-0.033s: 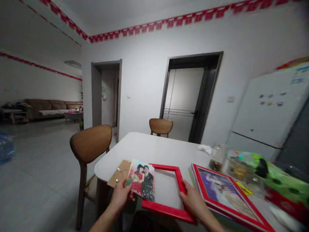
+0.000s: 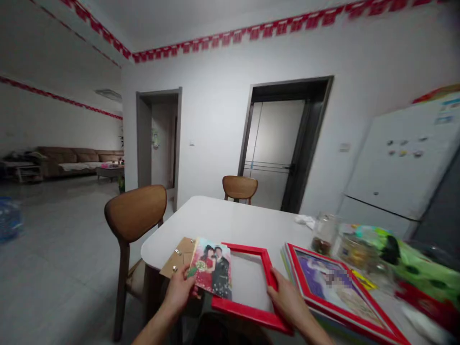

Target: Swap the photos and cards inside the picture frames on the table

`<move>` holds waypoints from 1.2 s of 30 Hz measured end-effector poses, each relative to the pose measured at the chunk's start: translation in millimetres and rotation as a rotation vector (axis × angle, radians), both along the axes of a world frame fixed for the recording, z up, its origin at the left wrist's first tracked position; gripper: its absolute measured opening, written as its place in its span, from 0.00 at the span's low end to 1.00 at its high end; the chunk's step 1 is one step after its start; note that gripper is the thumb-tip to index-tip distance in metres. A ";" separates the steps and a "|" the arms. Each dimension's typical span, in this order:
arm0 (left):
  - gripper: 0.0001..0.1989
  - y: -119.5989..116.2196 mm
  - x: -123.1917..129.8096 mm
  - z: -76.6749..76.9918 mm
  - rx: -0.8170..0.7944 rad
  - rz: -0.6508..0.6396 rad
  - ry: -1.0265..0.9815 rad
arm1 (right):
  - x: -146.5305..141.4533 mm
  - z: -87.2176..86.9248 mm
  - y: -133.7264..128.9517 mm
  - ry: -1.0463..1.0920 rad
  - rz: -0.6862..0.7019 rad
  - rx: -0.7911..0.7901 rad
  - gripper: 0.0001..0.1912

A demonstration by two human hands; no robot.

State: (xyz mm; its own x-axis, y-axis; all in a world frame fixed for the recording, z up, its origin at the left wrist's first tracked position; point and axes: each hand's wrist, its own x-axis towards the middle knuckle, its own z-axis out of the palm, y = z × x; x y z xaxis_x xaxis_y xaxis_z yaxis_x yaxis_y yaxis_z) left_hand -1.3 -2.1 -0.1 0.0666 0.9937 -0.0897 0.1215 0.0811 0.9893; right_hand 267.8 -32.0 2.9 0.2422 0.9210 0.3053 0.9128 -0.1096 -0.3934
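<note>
My left hand is closed on the lower left edge of a printed photo of a couple, one in a red dress and one in a dark suit. The photo lies over the left side of a red picture frame, whose opening shows the white tabletop. My right hand grips that frame by its right side. Partly behind the photo is a brown backing board with small metal clips. Right of my right hand lies a framed picture with a red border, on top of a stack.
The white table also bears a glass jar, a second jar, a crumpled tissue and a green package at the right. Wooden chairs stand at the left and far side.
</note>
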 end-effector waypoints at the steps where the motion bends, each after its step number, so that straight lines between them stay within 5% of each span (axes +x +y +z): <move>1: 0.23 -2.1 -1.3 0.2 -0.013 0.001 -0.009 | 0.2 -0.7 -2.5 -0.035 0.008 -0.047 0.25; 4: 0.28 -7.5 -5.7 4.4 0.044 -0.003 0.135 | -0.1 -2.5 -7.9 -0.116 0.025 -0.128 0.25; 11: 0.22 -19.3 -12.7 23.9 0.363 -0.021 0.892 | -0.8 -8.4 -9.1 -0.173 0.035 -0.103 0.22; 19: 0.32 -29.7 -1.8 15.6 0.563 -0.280 0.982 | -4.8 -11.6 -11.8 -0.164 0.036 -0.072 0.21; 24: 0.28 -24.4 13.3 5.4 0.656 -0.296 1.036 | -5.2 -12.3 -13.1 -0.160 0.035 -0.071 0.21; 31: 0.23 -10.7 14.8 4.5 0.829 -0.158 0.904 | -10.0 -11.6 -11.7 -0.117 0.035 0.116 0.21; 36: 0.14 1.1 -1.4 35.1 0.669 0.159 0.192 | -32.9 15.5 -16.1 0.258 0.180 0.330 0.20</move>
State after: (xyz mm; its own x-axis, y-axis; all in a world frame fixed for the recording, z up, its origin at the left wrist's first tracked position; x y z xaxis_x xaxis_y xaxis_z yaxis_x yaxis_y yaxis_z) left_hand -2.6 -1.1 35.0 -0.0400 0.8363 0.5468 0.3357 -0.5042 0.7957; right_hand 234.9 -48.1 18.4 0.1943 0.8189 0.5400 0.7732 0.2109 -0.5981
